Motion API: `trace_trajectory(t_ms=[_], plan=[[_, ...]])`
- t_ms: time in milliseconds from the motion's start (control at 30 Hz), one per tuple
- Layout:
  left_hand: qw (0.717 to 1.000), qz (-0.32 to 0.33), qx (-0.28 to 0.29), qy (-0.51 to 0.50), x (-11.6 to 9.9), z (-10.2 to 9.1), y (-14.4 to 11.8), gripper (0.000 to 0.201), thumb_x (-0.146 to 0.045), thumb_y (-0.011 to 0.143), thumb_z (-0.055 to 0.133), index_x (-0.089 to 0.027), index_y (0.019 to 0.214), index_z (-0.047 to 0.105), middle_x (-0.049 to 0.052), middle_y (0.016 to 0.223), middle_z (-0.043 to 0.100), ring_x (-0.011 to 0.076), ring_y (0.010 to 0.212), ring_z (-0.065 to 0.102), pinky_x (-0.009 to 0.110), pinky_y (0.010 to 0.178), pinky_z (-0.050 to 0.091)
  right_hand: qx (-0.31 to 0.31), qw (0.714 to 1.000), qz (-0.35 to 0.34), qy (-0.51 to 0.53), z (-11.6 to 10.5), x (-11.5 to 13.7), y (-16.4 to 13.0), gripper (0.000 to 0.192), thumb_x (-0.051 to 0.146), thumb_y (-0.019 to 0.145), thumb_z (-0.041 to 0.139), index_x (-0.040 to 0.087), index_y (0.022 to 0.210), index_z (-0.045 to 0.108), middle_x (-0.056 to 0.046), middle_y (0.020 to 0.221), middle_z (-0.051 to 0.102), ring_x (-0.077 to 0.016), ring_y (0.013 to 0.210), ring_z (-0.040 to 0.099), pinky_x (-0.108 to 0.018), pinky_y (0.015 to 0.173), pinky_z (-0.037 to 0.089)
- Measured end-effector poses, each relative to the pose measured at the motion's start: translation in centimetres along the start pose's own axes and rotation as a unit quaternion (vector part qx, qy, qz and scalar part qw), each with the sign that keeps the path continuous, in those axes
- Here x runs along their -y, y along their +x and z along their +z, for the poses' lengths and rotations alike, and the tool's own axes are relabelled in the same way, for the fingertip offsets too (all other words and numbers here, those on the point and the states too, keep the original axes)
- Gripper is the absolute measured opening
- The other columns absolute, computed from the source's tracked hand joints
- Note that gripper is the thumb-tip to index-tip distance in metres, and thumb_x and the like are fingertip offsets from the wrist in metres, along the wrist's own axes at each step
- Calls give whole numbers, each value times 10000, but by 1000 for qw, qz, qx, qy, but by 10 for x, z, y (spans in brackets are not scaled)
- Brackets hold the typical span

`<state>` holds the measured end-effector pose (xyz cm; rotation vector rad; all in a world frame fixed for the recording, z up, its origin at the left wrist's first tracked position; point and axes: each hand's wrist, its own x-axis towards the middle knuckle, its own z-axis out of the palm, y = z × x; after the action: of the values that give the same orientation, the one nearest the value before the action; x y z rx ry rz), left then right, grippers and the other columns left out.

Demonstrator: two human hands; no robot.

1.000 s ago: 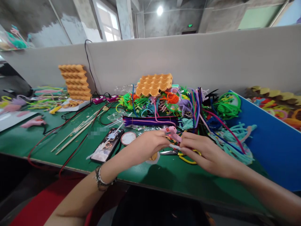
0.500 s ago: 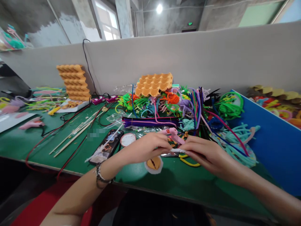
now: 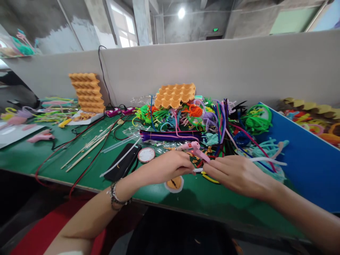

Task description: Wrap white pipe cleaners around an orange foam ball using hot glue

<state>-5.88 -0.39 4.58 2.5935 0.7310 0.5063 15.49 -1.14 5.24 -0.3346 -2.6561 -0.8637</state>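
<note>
Over the table's front part, my left hand (image 3: 174,163) and my right hand (image 3: 235,173) face each other with fingers pinched. A short white fuzzy strip, looking like a pipe cleaner (image 3: 198,170), runs between their fingertips. A longer white length sticks out to the right behind my right hand; I cannot tell if it is the same piece. Just beyond my fingers is a pink glue gun (image 3: 198,151), partly hidden by the hands. Below my left hand lies a round orange piece with a white fuzzy rim (image 3: 174,183) and a dark mark in its middle.
A black phone (image 3: 124,162) with a white stem across it and a round white-topped container (image 3: 146,154) lie left. Behind are bundled pipe cleaners (image 3: 170,136) and an orange egg-crate sheet (image 3: 175,95). A blue panel (image 3: 297,163) borders the right; cables and wooden sticks (image 3: 90,148) lie left.
The phone's lit screen has gone dark. My right hand has turned flatter, and a white length now shows behind it. The view has shifted slightly.
</note>
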Motion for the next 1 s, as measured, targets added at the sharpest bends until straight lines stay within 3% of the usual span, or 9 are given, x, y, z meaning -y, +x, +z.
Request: trace_trajectory(t_ms=[200,333,400,567,733,800,867,933,1000], plan=[[987,-2,56,-150,6,-3,4,155,-108,836,511,-119,772,652,11,724,635,94,720,574,177,669,420,-54,995,-30,-82,-1,8,6,290,76,902,321,130,864,603,-31,686,651,-114,619,559,-262,559,376],[948,-29,134,-287,13,-3,9,139,-87,822,506,-101,780,638,-4,698,599,72,655,542,163,631,432,-86,984,-93,-127,-7,7,11,242,105,889,402,157,810,624,27,584,603,-78,495,480,-266,481,332],[945,-32,148,-291,12,-3,10,128,-81,812,520,-96,759,637,-4,704,601,70,652,541,161,632,434,-92,980,-104,-144,-8,7,11,218,129,890,428,165,819,630,46,536,567,-62,462,449,-253,449,308],[997,7,11,-71,1,1,6,151,-158,815,569,-105,691,637,0,668,613,96,678,552,191,668,422,-41,987,-62,-140,-4,10,6,248,77,884,371,144,842,606,36,515,533,-77,440,441,-253,427,266],[982,47,-76,167,-7,15,1,228,-164,890,436,-112,796,637,67,836,652,154,812,587,266,748,457,52,997,63,5,4,15,2,273,23,805,362,141,775,606,6,491,536,-104,412,438,-267,416,175],[962,47,-70,258,-8,21,1,196,-132,886,432,-110,883,626,80,874,648,177,865,590,300,785,467,122,965,180,149,5,15,4,262,40,780,367,140,783,609,-10,491,534,-111,412,421,-268,432,144],[939,52,-68,333,-9,26,0,178,-103,871,442,-96,893,618,81,838,639,192,858,593,324,795,476,173,895,286,296,5,14,7,239,116,805,368,138,792,605,-34,556,564,-118,467,447,-255,458,183],[920,61,-84,377,-11,29,-1,193,-90,867,428,-85,839,619,71,748,618,194,793,594,320,754,488,185,839,329,393,6,11,10,268,227,850,349,141,779,593,-42,622,574,-121,536,481,-240,497,268],[914,65,-100,388,-14,29,-1,226,-81,866,408,-84,794,623,64,682,596,191,739,587,306,696,488,192,815,323,441,7,8,11,366,320,887,282,146,750,573,0,544,493,-107,501,447,-225,489,315]])
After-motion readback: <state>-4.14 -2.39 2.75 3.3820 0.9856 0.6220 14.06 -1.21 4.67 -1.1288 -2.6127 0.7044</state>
